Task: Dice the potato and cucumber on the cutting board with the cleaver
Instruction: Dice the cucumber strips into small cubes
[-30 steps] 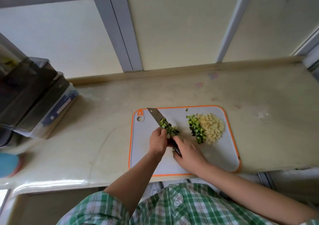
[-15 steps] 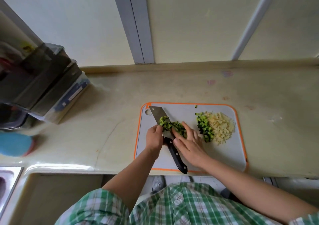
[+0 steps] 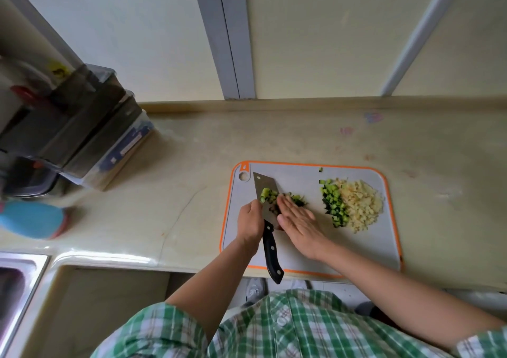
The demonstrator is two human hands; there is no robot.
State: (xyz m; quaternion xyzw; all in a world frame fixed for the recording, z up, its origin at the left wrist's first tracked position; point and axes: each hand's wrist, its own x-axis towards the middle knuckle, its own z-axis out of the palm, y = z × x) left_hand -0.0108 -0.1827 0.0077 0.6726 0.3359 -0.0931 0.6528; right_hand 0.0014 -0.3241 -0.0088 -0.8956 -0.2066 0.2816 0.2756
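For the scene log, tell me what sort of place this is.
Probably a home kitchen: a stone-look countertop holds an orange-rimmed cutting board with diced cucumber, diced potato and a black-handled cleaver, and a steel sink shows at lower left.

No legible text. Label [image 3: 131, 144] on plastic box [image 3: 108, 165], left of frame: blue print, too blurred to read.

On the counter [image 3: 178, 193], near its front edge: cutting board [image 3: 356, 253]. On the board's left part: cleaver [image 3: 270, 248], handle sticking out past the front edge, cucumber bits [image 3: 267, 194] on the blade. Beside the blade: left hand [image 3: 249, 220] on its left, right hand [image 3: 297, 219] on its right. Further right: cucumber pile [image 3: 333, 204], potato pile [image 3: 362, 206] touching its right side. Far left: boxes [image 3: 90, 138].
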